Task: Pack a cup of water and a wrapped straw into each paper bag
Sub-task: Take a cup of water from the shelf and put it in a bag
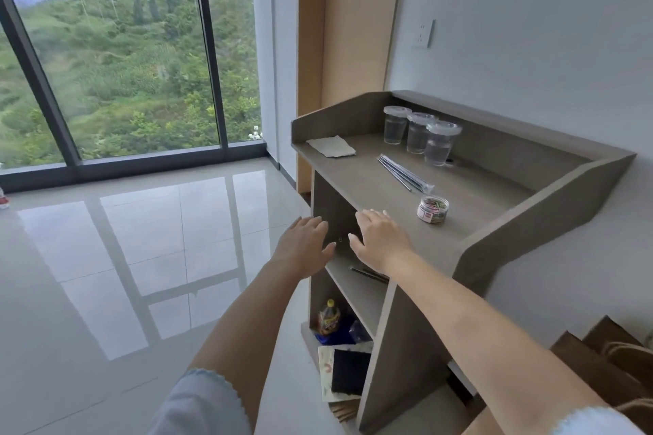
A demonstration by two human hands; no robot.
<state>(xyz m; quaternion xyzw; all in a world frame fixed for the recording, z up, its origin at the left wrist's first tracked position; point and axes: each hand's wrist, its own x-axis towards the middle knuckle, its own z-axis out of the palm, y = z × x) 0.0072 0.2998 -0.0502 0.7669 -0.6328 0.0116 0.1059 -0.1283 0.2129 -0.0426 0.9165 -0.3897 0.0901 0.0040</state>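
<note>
Both hands are held out with fingers spread and nothing gripped: the left hand (304, 244) off the desk's front edge, the right hand (380, 237) just over the desk (360, 180). Farther back, wrapped straws (404, 173) lie beside three lidded cups of water (418, 133). Brown paper bags (607, 360) are seen at lower right.

Bright, even daylight from the tall window (116, 56) at left. Mirror-like glare of pane and frame across the glossy floor (116, 240). Soft shadows only. Slightly soft overall, blurrier at the edges; wide-angle bending of the straight lines.
</note>
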